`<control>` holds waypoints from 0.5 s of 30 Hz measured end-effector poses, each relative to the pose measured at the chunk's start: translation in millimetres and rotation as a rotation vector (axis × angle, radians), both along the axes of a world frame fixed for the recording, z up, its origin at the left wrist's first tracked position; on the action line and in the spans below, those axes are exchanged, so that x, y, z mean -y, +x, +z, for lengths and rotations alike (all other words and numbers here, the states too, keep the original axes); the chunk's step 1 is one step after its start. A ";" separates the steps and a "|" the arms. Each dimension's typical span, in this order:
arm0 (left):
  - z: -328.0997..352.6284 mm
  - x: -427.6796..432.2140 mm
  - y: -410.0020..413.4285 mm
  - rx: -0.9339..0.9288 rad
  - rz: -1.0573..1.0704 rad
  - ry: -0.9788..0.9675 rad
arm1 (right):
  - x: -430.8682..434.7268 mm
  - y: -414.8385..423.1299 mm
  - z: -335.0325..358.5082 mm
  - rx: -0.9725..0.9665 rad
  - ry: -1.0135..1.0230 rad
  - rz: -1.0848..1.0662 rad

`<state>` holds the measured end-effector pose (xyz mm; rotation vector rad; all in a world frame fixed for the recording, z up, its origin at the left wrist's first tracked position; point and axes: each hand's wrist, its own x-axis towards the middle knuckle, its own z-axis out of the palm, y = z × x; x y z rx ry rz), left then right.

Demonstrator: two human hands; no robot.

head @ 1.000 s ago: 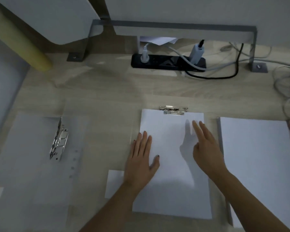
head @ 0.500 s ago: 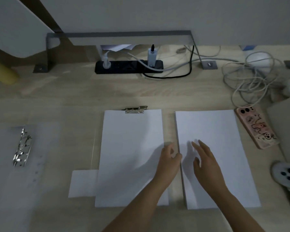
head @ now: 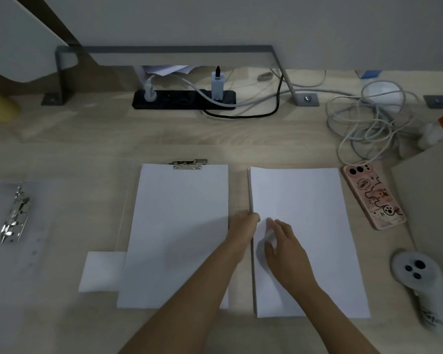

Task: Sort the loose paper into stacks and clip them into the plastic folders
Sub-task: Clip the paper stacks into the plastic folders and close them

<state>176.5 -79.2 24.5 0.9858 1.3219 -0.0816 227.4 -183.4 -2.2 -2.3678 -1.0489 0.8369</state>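
Here we are at the loose stack (head: 310,200), right of centre, separating a batch. Our left hand (head: 242,227) grips its left edge, thumb on top; our right hand (head: 285,247) bends its fingers (head: 283,226) on the top sheets, though we cannot tell if it pinches any. Next, we judge, comes a clean lift across to the paper (head: 179,226) at the clip (head: 188,164), centre. The phone (head: 372,198) and controller (head: 420,274) crowd the counter (head: 215,139) at right; a second folder (head: 36,264) waits far left.
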 end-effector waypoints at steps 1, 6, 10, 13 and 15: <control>0.6 1.5 -1.3 0.014 -0.005 0.002 | -1.0 0.8 1.2 -0.006 -0.002 -0.027; 0.2 19.9 -19.0 0.179 0.037 -0.024 | -2.8 4.8 4.9 -0.043 0.024 -0.119; 5.8 35.4 -24.6 0.302 0.060 -0.027 | 1.5 8.0 3.4 -0.089 0.095 -0.170; 12.4 38.5 -23.4 0.341 0.056 -0.012 | 4.6 13.6 3.5 -0.179 0.125 -0.188; 13.5 38.6 -23.2 0.356 0.069 -0.018 | 6.4 17.3 4.6 -0.221 0.127 -0.181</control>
